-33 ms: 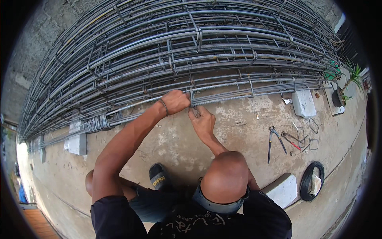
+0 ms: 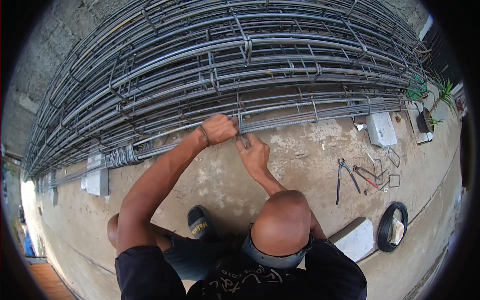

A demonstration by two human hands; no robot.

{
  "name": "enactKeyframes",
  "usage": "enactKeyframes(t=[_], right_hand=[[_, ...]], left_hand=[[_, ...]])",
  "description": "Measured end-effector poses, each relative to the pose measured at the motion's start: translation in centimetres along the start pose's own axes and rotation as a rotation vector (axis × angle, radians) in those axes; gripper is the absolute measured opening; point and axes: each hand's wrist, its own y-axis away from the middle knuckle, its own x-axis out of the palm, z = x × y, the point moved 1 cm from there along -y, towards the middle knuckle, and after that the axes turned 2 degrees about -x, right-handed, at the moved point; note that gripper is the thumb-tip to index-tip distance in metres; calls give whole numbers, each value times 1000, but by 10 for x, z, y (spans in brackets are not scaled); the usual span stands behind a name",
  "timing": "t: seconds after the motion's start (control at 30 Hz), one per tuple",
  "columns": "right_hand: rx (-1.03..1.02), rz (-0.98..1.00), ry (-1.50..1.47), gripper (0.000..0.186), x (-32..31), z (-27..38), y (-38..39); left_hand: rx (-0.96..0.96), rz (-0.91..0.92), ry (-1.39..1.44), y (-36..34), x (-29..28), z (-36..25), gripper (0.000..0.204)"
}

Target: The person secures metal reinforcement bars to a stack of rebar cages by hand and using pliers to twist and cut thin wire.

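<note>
My left hand (image 2: 220,128) is closed over the lowest bars of a long rebar cage, its fingertips against a square steel stirrup (image 2: 240,119). Just right of it and lower, my right hand (image 2: 255,151) pinches with thumb and forefinger at the stirrup's bottom corner. Whatever lies between those fingertips is too small and hidden to make out. The bundled rebar (image 2: 285,120) runs on to the right of both hands. To the left, several stirrups (image 2: 122,156) are bunched together on the same bars.
More stacked rebar cages (image 2: 190,47) rise behind. Concrete blocks (image 2: 382,131) (image 2: 95,175) prop the bars. On the concrete floor at right lie long-handled pincers (image 2: 340,177), red-handled pincers (image 2: 366,176), loose square stirrups (image 2: 394,180), a black wire coil (image 2: 382,227) and a pale slab (image 2: 356,240).
Almost nothing differs; both hands keep their places at the stirrup, with only a very slight shift of the left hand.
</note>
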Motion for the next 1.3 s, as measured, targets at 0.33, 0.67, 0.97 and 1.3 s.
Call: enactKeyframes(t=[0.33, 0.67, 0.97, 1.3], right_hand=[[-80, 90, 39, 19, -5, -5, -5], [123, 134, -83, 22, -7, -8, -1], [-157, 591, 193, 13, -53, 20, -13], [-9, 1016, 229, 23, -61, 66, -83]], left_hand=[[-102, -256, 62, -4, -11, -5, 5], [-352, -96, 257, -23, -38, -22, 10], [-941, -299, 972, 20, -9, -43, 16], [-865, -486, 1377, 21, 3, -53, 12]])
